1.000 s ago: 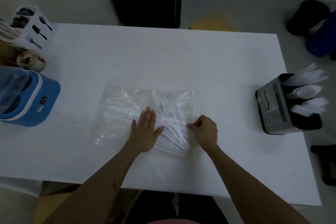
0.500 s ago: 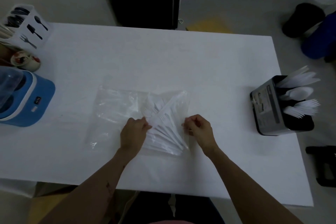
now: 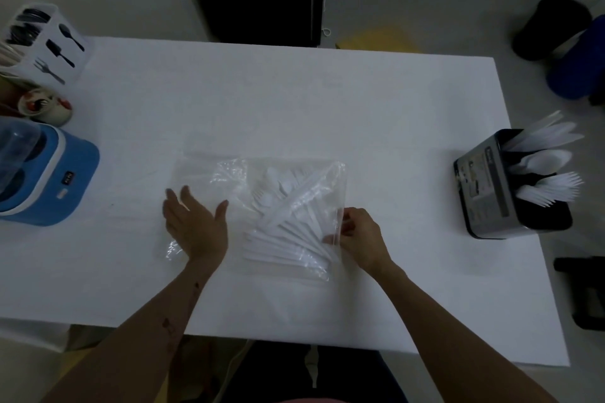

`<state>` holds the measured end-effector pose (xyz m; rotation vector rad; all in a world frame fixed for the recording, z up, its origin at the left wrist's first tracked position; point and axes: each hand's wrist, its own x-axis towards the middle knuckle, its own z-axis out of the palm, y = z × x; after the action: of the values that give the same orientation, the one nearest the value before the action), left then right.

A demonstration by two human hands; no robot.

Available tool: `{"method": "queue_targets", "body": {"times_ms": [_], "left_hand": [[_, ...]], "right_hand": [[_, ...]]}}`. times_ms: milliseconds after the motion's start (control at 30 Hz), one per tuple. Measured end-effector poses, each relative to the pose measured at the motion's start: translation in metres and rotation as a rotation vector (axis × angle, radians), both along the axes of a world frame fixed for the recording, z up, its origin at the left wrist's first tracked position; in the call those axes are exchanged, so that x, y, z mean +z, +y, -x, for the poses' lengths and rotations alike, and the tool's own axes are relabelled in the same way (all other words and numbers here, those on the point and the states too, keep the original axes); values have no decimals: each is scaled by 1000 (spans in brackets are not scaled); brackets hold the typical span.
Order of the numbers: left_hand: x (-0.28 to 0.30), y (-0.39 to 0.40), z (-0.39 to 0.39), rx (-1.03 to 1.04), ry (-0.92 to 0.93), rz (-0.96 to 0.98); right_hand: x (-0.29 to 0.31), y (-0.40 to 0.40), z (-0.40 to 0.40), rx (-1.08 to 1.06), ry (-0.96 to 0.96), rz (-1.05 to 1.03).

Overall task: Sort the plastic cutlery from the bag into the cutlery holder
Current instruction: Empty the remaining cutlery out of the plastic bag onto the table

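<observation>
Cutlery still in its bag, bag being opened.

The white surface [image 3: 294,91] holds the clear plastic bag [image 3: 262,206] of white cutlery [image 3: 294,216]; the black cutlery holder [image 3: 491,186] stands well apart, right. The left hand [image 3: 196,226] lies flat on the bag; the right hand [image 3: 360,239] pinches its edge. Next, I think: reach in, pull one piece.

Glossy clear plastic bag [image 3: 203,173], matt white table [image 3: 294,101]

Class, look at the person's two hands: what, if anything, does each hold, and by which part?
The right hand pinches the clear plastic bag at its right edge. The left hand holds nothing; it lies flat and open on the bag's left part.
</observation>
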<state>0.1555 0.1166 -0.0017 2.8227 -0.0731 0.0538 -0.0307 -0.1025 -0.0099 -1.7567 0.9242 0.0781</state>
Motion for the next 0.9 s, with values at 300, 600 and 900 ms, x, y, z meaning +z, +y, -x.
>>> {"method": "queue_targets", "body": {"times_ms": [300,600,900], "left_hand": [[-1,7,-29,223,130,29],[48,-7,-6,-48,-248,237],[146,-25,14,-89,-343,674]], "right_hand": [[-6,0,6,39,-2,123],[8,-4,5,93,2,52],[8,-6,6,79,-8,-12]]}}
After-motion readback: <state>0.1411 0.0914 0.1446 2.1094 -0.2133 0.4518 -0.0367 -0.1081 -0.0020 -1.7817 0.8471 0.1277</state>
